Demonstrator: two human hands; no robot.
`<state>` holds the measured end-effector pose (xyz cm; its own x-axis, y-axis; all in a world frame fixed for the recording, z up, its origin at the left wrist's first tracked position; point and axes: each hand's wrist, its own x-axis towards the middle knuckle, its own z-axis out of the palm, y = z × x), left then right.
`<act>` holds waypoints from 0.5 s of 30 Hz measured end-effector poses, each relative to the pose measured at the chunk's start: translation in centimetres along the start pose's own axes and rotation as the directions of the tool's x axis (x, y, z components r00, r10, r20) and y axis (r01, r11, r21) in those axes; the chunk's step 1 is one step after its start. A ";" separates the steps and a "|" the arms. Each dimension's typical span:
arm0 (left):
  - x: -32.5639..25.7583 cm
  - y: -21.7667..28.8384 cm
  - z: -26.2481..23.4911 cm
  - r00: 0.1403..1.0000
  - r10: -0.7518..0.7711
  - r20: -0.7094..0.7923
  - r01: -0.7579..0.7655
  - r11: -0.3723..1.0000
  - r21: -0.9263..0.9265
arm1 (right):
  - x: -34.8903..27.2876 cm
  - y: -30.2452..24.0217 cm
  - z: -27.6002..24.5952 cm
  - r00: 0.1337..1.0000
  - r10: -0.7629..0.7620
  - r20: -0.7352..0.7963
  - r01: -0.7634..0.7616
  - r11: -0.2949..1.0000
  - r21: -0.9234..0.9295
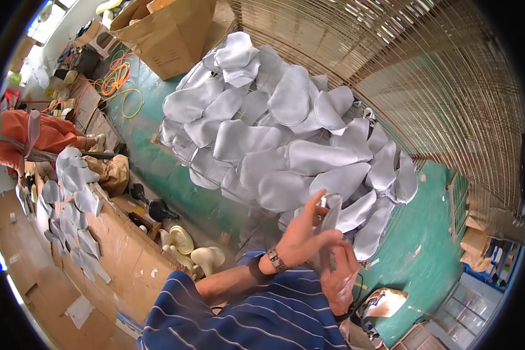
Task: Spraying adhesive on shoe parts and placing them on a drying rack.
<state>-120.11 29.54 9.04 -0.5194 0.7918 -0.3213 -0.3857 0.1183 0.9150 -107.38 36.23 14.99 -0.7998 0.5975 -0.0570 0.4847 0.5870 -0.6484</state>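
Observation:
A grey, leather-like shoe piece point(332, 213), seen nearly edge-on, stands up between my hands at the near edge of a large pile. My right hand point(339, 279) is curled closed around its lower end. Beside it, my left hand point(297, 239), with a watch point(277, 260) on the wrist, has its index finger and thumb spread apart; the fingers reach toward the piece and seem to touch it. Ahead, many similar rounded grey pieces point(324, 157) overlap in layers on a wire rack point(227, 195), most of which they cover.
A tall wire-barred rack point(449, 99) rises at the right. A big cardboard box point(172, 41) stands at the far side. On the left, a cardboard-covered table point(131, 245) bears more grey pieces; cream shoe lasts point(207, 259) lie beside it. A person in orange point(35, 137) bends at its far end.

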 end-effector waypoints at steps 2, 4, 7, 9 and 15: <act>0.6 -0.2 -1.8 0.997 0.048 -0.058 -0.047 0.999 0.015 | 0.3 -0.5 0.5 0.999 -0.035 0.009 0.034 0.999 0.021; 1.5 0.5 -3.8 0.993 0.059 -0.104 -0.053 0.997 0.053 | 0.3 -0.6 0.7 1.000 -0.022 0.010 0.021 0.999 0.037; 6.0 3.0 -6.3 0.936 0.328 -0.124 -0.347 0.918 -0.191 | -0.5 -0.2 0.4 0.998 0.038 -0.046 -0.037 0.999 0.026; 9.2 5.0 -8.7 0.827 0.541 -0.155 -0.557 0.826 -0.087 | -1.1 0.6 0.4 0.995 0.060 -0.081 -0.057 0.998 0.041; 15.9 3.5 -16.7 0.724 0.620 -0.301 -0.666 0.743 -0.072 | -3.5 3.2 0.4 0.972 0.162 -0.172 -0.157 0.987 0.045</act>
<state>-142.49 32.53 3.06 -0.8451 0.4663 0.2614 0.0048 -0.4823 0.8760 -103.20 35.78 12.83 -0.6378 0.7696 -0.0303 0.5879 0.4611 -0.6646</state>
